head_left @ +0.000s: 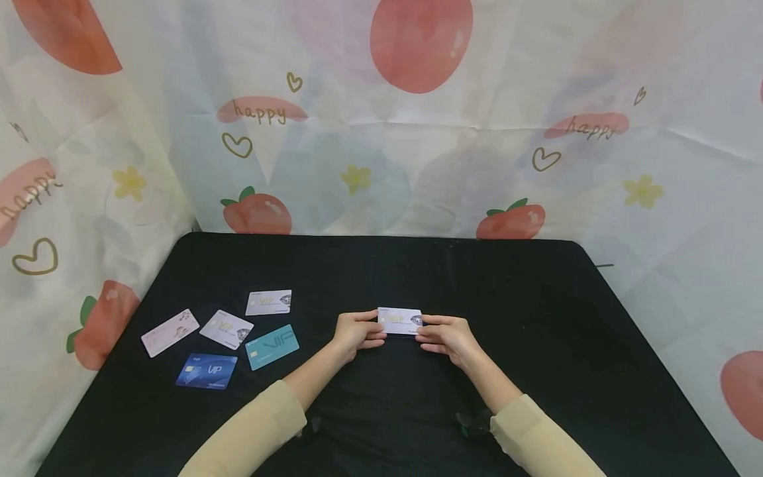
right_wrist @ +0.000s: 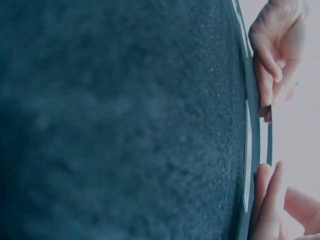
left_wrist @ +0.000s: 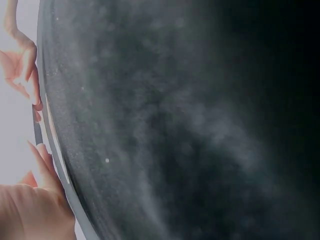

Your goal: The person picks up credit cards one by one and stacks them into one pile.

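Note:
A white card with gold VIP lettering (head_left: 400,319) lies between the two hands at mid-table, its long side facing the person. The left hand (head_left: 356,333) pinches its left edge; the right hand (head_left: 448,338) pinches its right edge. A thin dark edge shows under the card, and I cannot tell what it is. In the left wrist view the left hand (left_wrist: 37,210) is low at the left, opposite the right hand (left_wrist: 22,65). The right wrist view shows the right hand (right_wrist: 280,210) below and the left hand (right_wrist: 277,50) above.
Several cards lie apart on the left of the black table (head_left: 566,397): a pink card (head_left: 170,333), a tilted white card (head_left: 226,330), another white card (head_left: 268,303), a teal card (head_left: 271,347) and a blue card (head_left: 206,371). A patterned curtain (head_left: 417,159) hangs behind.

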Demonstrator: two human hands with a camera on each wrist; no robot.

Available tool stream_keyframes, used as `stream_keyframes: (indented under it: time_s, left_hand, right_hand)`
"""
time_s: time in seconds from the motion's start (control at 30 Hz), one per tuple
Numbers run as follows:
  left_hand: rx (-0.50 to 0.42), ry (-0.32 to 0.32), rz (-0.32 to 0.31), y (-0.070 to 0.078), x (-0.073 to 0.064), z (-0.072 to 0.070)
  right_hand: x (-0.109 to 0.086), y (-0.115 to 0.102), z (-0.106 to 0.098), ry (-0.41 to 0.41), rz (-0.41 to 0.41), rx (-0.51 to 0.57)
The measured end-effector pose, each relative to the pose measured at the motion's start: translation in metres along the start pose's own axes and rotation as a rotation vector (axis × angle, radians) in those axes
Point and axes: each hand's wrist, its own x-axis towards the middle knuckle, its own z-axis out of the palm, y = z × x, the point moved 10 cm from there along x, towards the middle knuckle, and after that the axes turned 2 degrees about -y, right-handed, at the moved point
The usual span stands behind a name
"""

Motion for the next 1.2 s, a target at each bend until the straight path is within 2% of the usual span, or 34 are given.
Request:
stream_keyframes:
  time_s: [0.43, 1.2]
  left_hand:
    - [0.040, 0.014, -0.034, -0.0066, 0.0058, 0.0019]
    - [0.152, -0.013, 0.034, 0.0009, 0.0072, 0.0042]
  right_hand:
    - [-0.0028, 0.0002, -0.0038, 0.014, -0.004, -0.007]
    - [0.0019, -0.0021, -0.0041, 0.025, -0.025, -0.034]
